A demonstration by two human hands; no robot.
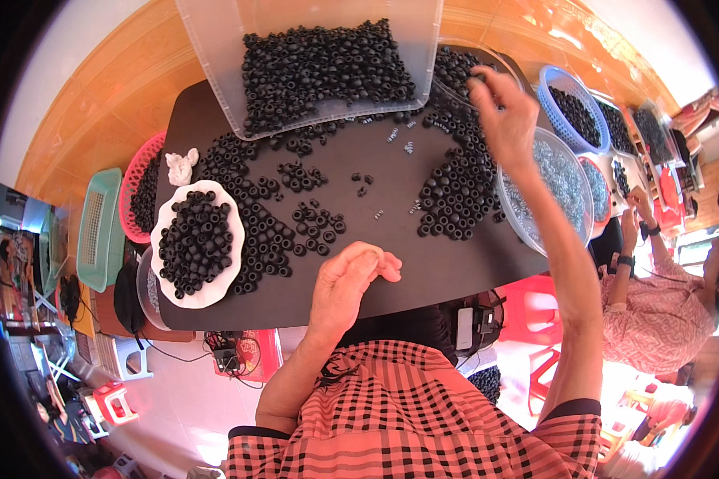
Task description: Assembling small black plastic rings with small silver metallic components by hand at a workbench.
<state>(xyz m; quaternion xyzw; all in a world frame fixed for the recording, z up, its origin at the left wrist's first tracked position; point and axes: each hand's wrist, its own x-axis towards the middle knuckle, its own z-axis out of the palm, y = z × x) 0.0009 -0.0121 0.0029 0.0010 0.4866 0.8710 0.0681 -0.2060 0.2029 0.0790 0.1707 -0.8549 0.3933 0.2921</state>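
Note:
My left hand hovers over the near edge of the dark table, fingers curled together; whatever they hold, if anything, is hidden. At the far right, my right hand is over a round clear container of black ring-like parts. Its fingers are drawn together at these parts, and I cannot make out what is between them. Loose black parts form a patch below that container, and others spread along the table's left. Small metal springs lie scattered in the middle.
A large clear bin of black parts stands at the back. On the left are a white scalloped plate, a pink basket and a green basket. A clear tub of springs and a blue basket stand right, near another person.

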